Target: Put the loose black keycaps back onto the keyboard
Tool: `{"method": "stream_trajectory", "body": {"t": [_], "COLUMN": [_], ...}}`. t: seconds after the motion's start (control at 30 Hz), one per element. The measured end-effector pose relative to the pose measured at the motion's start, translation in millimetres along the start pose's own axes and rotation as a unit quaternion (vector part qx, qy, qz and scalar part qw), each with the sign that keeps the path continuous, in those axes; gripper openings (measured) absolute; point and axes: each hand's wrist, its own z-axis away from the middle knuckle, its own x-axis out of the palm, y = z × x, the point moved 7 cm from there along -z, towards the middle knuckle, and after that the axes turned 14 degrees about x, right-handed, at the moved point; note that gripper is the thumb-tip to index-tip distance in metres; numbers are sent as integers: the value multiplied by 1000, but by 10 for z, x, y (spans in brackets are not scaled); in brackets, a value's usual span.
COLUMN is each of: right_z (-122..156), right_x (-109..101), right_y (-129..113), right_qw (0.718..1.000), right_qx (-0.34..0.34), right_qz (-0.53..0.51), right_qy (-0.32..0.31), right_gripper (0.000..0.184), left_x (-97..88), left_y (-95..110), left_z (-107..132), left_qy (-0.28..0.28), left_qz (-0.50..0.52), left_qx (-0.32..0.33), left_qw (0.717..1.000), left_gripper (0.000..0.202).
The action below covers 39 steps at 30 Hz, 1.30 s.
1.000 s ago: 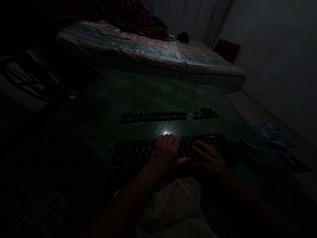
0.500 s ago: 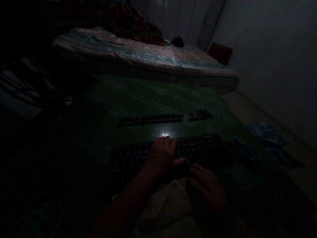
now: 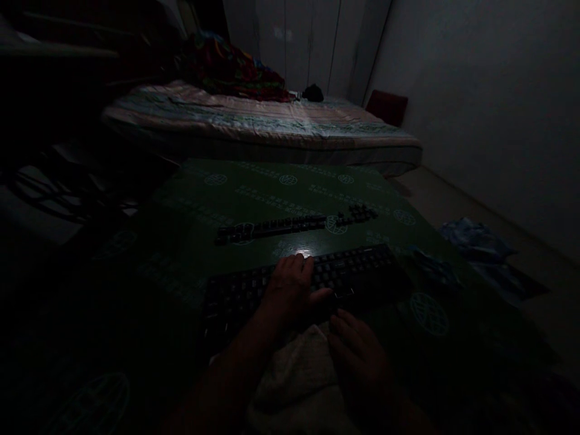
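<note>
A black keyboard (image 3: 240, 290) lies at a slant on the green table near me. My left hand (image 3: 287, 287) rests across its middle, fingers stretched towards the far edge and thumb spread to the right. Close to the keyboard's front edge is my right hand (image 3: 360, 347), its fingers extended side by side and its thumb hidden; contact with the keyboard is too dark to tell. Pale cloth (image 3: 299, 374) shows between my forearms. Beyond the keyboard, black keycaps (image 3: 276, 228) stand in rows, with a smaller cluster of keycaps (image 3: 357, 214) at their right end.
The green table (image 3: 267, 196) bears printed globe marks. A dark blue crumpled item (image 3: 435, 269) lies right of the keyboard. A bed (image 3: 272, 130) stands behind the table, and cloth (image 3: 475, 235) lies on the floor to the right. The room is very dim.
The view has tilted up and shifted slightly right. My right hand has drawn back a little from the keyboard towards me. My left hand keeps its place on the keyboard.
</note>
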Motion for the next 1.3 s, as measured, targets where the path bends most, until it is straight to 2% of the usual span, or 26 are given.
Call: {"method": "stream_trajectory", "body": {"t": [0.1,0.27,0.5,0.9,1.1,1.3], "right_z": [7,9,-24,32,4,-15], "right_x": [29,50,26,115,79,85], "right_y": [22,26,12,71,50,40], "right_qw": [1000,1000,999,1000,999,999], "right_qx": [17,10,12,-5,14,-5], "right_qz": [-5,-2,7,-5,0,6], "right_qy": [10,28,37,18,39,32], "right_gripper": [28,27,26,27,25,24], "left_x": [-3,1,11,-48,-42,1], "left_y": [-2,-2,-12,59,88,149], "left_z": [-7,-22,-38,-121,-133,-216], "left_qy": [-3,-12,-38,-81,-68,-59], "left_qz": [-7,-17,-31,-30,-25,-13], "left_qx": [1,-2,-11,-39,-43,-44], "left_qw": [1000,1000,999,995,996,997], "left_gripper": [58,55,61,62,58,54]}}
